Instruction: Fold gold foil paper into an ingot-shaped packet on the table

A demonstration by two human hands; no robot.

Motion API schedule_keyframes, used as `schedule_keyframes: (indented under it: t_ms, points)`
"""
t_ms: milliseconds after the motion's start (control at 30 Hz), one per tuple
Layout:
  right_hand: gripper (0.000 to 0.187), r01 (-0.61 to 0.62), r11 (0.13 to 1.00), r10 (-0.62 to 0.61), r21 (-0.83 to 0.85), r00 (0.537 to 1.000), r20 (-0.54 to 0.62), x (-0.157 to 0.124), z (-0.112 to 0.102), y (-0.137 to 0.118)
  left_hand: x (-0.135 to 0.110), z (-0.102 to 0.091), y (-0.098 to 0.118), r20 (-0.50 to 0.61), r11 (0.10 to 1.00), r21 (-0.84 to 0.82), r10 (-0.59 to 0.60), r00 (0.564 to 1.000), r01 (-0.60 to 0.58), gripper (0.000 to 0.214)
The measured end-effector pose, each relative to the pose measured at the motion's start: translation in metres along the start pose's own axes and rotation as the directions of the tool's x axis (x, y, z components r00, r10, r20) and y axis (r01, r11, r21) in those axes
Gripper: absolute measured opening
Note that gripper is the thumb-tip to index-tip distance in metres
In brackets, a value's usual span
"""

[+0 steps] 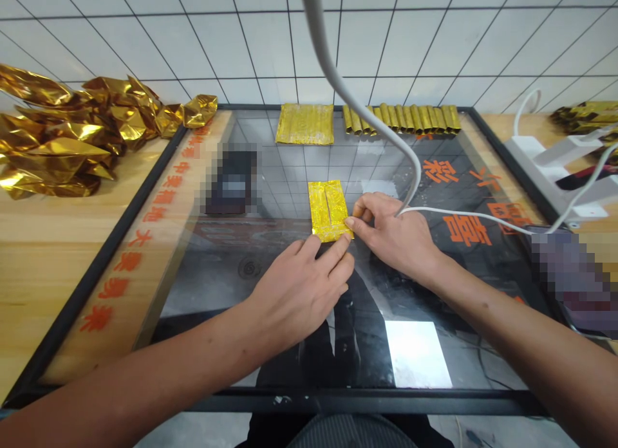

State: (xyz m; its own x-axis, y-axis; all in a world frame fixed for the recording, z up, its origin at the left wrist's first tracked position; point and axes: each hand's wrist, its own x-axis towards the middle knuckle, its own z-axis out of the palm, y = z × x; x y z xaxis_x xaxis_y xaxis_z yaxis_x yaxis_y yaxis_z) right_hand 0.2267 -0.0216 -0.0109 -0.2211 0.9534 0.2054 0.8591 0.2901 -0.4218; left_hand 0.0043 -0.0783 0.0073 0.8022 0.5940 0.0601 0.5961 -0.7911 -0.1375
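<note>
Where the gold foil piece lies: while both hands meet it at the near end, it sits flat on the glass tabletop, directly beyond the left fingertips and to the left of the right fingertips.
Long axis of foil: away from the person, toward the wall, leaning slightly; a narrow dark slit or seam runs lengthwise from the far end.
Left hand: in line with the near edge; fingers loosely parted, tips touching or bordering that edge. Whether any finger grips beneath cannot be told.
Right hand: beside the near right corner; thumb and curled forefinger narrow, thumb tip touching foil. Whether foil is pinched between them cannot be told.
Nearer hand: neither clearly; left commands the near edge, right the corner.
Beyond the foil: a wider flat foil sheet, with a row of foil tubes on its right.
</note>
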Motion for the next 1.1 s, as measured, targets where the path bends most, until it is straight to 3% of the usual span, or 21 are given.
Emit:
schedule_keyframes:
  t_ms: [667,867,1100]
  points:
    - [0.013,-0.029,1.000,0.029,-0.003,0.999,-0.025,0.0021,0.0025,0.0001,0.0071,-0.0070,-0.0068,-0.007,0.995,0.021,0.097,0.995,-0.097,0.036]
    - [0.017,-0.022,0.999,0.021,0.047,0.999,0.035,0.0006,-0.0053,-0.0006,0.0062,-0.0055,-0.0051,-0.014,0.996,0.026,0.082,0.997,-0.081,0.037]
    - [0.015,-0.027,1.000,0.027,-0.011,1.000,-0.013,0.0016,-0.0002,-0.0030,0.0031,-0.0050,-0.0041,-0.029,0.997,0.032,0.069,0.997,-0.068,0.038]
